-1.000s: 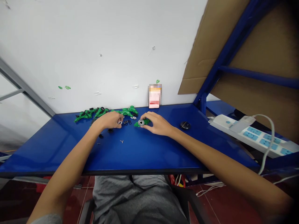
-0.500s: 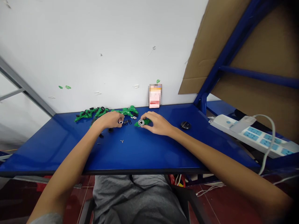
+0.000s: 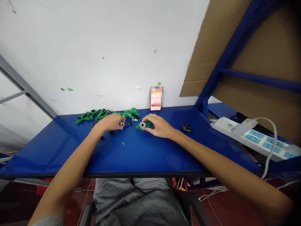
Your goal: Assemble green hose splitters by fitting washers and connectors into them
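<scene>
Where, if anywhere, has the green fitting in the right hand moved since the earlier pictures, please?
No, the green fitting keeps its offset from the black round object.

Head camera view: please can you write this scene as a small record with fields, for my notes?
Left hand: pinches a white ring
Right hand: holds a green plastic pipe fitting with a ring in its end
Nearby: small black rings, more green fittings
Surface: blue table
Also there: white power strip, black round object

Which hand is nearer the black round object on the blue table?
Right. The right hand is on the green fitting, left of the black round object and apart from it; the left hand is farther left.
</scene>
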The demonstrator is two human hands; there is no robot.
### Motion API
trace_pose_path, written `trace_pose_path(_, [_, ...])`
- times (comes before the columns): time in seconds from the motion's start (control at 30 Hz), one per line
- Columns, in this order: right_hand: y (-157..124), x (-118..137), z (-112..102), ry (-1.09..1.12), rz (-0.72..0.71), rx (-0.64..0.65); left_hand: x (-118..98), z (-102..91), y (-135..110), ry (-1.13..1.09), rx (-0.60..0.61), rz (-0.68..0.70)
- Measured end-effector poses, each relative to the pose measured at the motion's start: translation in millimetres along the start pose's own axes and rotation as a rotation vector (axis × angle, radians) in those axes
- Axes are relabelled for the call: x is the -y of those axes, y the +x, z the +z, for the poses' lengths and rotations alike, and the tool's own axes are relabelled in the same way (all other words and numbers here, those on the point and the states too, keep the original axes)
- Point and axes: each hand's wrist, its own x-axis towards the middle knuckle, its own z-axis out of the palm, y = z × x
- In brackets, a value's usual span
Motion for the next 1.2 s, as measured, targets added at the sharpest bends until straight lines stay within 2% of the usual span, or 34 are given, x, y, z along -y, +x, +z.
trace_pose_path(0.57, [0.1,-2.5,1.5,-0.013,-0.006,0.001,-2.4,-0.4,-0.5,-0.006,-0.008,-0.007])
trace_pose_path(1.03, [0.3,-1.6,2.3,-0.011,0.006,0.005,-4.4,0.3,-0.2,-0.003,-0.083,0.112])
trace_pose_path(1.2, [-0.3,-2.3,3.0,-0.011,0.016,0.013,-9.2,-0.6,-0.8,-0.046,-0.094,0.102])
